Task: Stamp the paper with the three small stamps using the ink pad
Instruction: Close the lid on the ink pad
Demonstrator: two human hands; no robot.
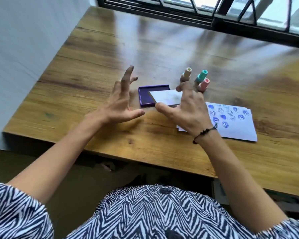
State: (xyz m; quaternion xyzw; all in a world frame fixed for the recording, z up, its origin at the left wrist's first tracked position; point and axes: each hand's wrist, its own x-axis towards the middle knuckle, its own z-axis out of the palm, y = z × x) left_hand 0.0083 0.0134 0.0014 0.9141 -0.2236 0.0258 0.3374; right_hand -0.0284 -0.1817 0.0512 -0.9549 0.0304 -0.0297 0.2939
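A purple ink pad (144,96) lies open on the wooden table (93,66). My right hand (188,109) holds its pale lid (167,99) tilted over the pad's right half, thumb on the near edge and fingers on the far edge. Just left of the pad hovers my left hand (119,104), fingers spread and holding nothing. Three small stamps stand upright behind my right hand: a beige stamp (186,74), a teal stamp (202,76) and a pink stamp (204,84). White paper (235,125) with several blue stamped marks lies to the right, partly under my wrist.
A window with dark frames (214,19) runs along the table's far edge. A pale wall (24,49) borders the table's left side. The table's near edge (145,157) is just in front of my lap.
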